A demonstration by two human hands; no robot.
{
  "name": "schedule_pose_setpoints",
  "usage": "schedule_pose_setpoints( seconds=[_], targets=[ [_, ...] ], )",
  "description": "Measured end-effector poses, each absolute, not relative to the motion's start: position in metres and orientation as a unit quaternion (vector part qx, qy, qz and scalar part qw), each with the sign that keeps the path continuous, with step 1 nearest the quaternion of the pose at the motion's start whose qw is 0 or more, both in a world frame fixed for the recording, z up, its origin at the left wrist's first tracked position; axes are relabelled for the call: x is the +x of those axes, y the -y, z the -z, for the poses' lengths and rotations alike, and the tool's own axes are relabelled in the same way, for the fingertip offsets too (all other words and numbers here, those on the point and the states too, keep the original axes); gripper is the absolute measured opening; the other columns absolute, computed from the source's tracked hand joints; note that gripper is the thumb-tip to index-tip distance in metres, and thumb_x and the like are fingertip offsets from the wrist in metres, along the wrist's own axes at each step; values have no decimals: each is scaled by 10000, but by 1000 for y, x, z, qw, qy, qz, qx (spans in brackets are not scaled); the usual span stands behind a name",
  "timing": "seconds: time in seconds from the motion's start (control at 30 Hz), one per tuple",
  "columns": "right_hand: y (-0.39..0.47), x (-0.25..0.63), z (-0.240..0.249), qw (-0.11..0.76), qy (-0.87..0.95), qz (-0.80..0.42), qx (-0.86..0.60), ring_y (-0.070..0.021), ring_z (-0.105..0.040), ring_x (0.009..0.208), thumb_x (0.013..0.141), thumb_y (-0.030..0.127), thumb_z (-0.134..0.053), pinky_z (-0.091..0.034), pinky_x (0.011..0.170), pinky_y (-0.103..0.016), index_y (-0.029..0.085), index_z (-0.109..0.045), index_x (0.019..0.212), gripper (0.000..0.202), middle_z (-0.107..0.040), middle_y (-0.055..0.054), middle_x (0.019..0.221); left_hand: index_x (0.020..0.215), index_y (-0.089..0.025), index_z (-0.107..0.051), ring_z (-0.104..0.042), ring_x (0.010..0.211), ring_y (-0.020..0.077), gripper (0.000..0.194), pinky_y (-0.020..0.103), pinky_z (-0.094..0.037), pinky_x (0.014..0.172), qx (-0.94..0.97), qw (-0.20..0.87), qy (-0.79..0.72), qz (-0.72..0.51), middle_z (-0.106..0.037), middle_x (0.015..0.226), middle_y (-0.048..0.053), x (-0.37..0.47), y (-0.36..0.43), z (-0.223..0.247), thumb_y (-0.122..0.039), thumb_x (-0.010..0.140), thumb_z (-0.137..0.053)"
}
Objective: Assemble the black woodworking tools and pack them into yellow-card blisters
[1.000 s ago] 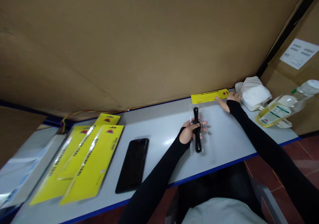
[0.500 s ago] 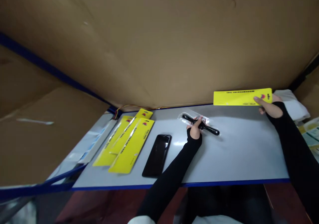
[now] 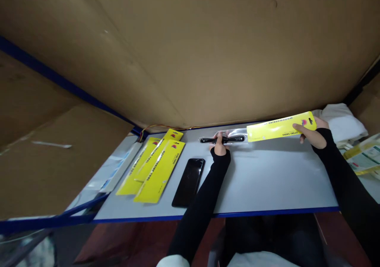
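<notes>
My left hand (image 3: 220, 146) is closed on a black spokeshave (image 3: 235, 139) that lies in a clear plastic blister (image 3: 242, 132), thumb across its middle. In my right hand (image 3: 311, 135) a yellow backing card (image 3: 279, 128), printed with woodworking lettering, is pinched by the end with the hang hole. The card's left end meets or overlaps the blister's right end; whether it is inside cannot be made out. Both are held over the back of the table. To the left, several yellow cards (image 3: 160, 172) lie in an overlapping pile.
A black phone (image 3: 188, 182) lies between the card pile and my left forearm. Cardboard walls (image 3: 208, 53) stand behind the grey table (image 3: 267, 184). A white bundle (image 3: 341, 120) and yellow-and-green packaging (image 3: 366, 156) sit at the right. Thin wires (image 3: 154, 126) run along the back edge.
My left hand has moved left and turned the spokeshave level with its blister. My right hand has brought the yellow card left and down, so its end now meets the blister.
</notes>
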State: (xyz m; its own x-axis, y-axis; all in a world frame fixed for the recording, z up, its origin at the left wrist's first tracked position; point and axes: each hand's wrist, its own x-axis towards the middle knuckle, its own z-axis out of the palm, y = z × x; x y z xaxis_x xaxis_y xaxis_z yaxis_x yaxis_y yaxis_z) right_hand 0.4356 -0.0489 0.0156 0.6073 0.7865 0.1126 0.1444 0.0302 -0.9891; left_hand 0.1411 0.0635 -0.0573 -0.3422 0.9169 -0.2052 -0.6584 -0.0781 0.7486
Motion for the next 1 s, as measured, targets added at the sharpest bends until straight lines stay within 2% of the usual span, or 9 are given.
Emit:
schedule_pose_setpoints(
  seconds=[0.2, 0.33, 0.4, 0.5, 0.57, 0.67, 0.8, 1.0],
  targets=[
    [51, 443, -3, 681, 316, -244, -614, -156, -655, 571, 536, 376, -1012, -457, 259, -230, 203, -671, 847, 493, -767, -61, 949, 980, -241, -428, -738, 770, 174, 343, 437, -635, 895, 110, 529, -377, -752, -694, 858, -22, 141, -67, 55, -128, 863, -730],
    [55, 437, -13, 693, 301, -232, -612, -179, -680, 637, 568, 403, -996, -442, 262, -225, 221, -658, 835, 468, -766, -59, 974, 1031, -234, -478, -699, 769, 151, 316, 437, -657, 862, 129, 502, -361, -775, -682, 863, -18, 139, -69, 55, -153, 876, -741],
    [57, 430, -18, 693, 301, -226, -615, -171, -661, 581, 549, 422, -1002, -427, 255, -226, 221, -642, 812, 488, -764, -54, 907, 1018, -236, -477, -695, 778, 150, 331, 433, -660, 863, 138, 499, -354, -779, -678, 866, -17, 139, -70, 56, -175, 865, -763],
    [59, 421, -17, 639, 322, -251, -652, -123, -564, 414, 525, 424, -1008, -423, 241, -244, 209, -631, 786, 507, -738, -34, 771, 1004, -239, -464, -697, 784, 153, 360, 445, -660, 866, 138, 502, -349, -779, -678, 872, -17, 140, -70, 58, -185, 844, -782],
    [58, 421, -10, 601, 345, -257, -673, -98, -523, 358, 557, 391, -998, -438, 246, -255, 202, -646, 819, 478, -739, -23, 785, 1008, -238, -463, -696, 783, 152, 358, 455, -661, 866, 132, 508, -343, -779, -682, 880, -12, 141, -69, 58, -181, 842, -775],
    [58, 430, 0, 587, 370, -235, -681, -105, -559, 379, 628, 360, -969, -463, 261, -262, 210, -662, 866, 417, -753, -24, 871, 1006, -242, -459, -698, 784, 153, 391, 451, -659, 870, 138, 513, -346, -774, -670, 866, -20, 142, -68, 58, -208, 825, -804],
    [61, 437, -9, 580, 364, -234, -690, -112, -573, 394, 618, 329, -962, -468, 257, -255, 204, -676, 846, 386, -748, -32, 852, 1009, -247, -444, -719, 787, 165, 435, 406, -648, 864, 149, 509, -361, -767, -682, 870, -17, 143, -67, 56, -249, 813, -833],
    [65, 432, -25, 572, 350, -239, -703, -108, -539, 354, 601, 319, -986, -465, 251, -264, 221, -656, 800, 397, -728, -38, 785, 1022, -250, -429, -744, 768, 179, 400, 424, -640, 877, 115, 529, -359, -760, -700, 857, -16, 143, -64, 53, -175, 839, -776]
  ],
)
